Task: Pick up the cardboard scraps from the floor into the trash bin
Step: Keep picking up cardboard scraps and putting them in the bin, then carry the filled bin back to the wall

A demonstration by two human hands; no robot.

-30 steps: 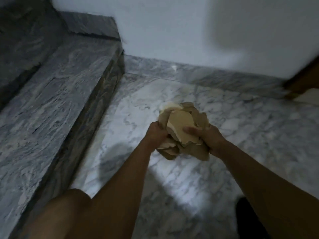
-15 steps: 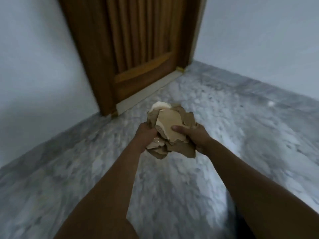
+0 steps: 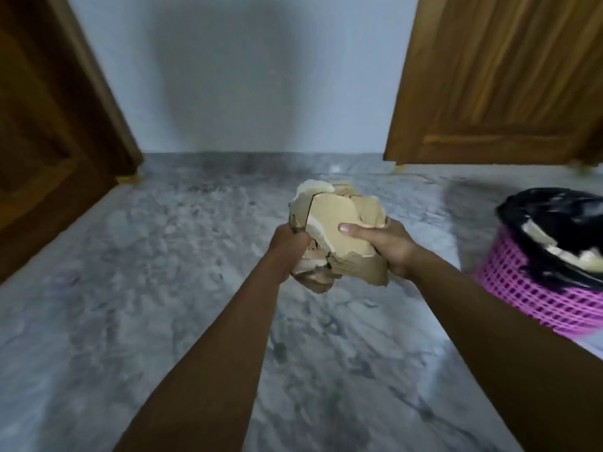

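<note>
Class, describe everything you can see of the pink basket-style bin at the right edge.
The pink plastic lattice bin stands on the grey marble floor at the right edge, partly cut off by the frame. A glossy black bag lines it, folded over its rim. Pale cardboard scraps already lie inside.

bare left hand [image 3: 288,243] and bare right hand [image 3: 391,247], forearms [image 3: 225,347] uncovered all the way to the frame's lower edge; right thumbnail [image 3: 344,227] trimmed short.
</note>
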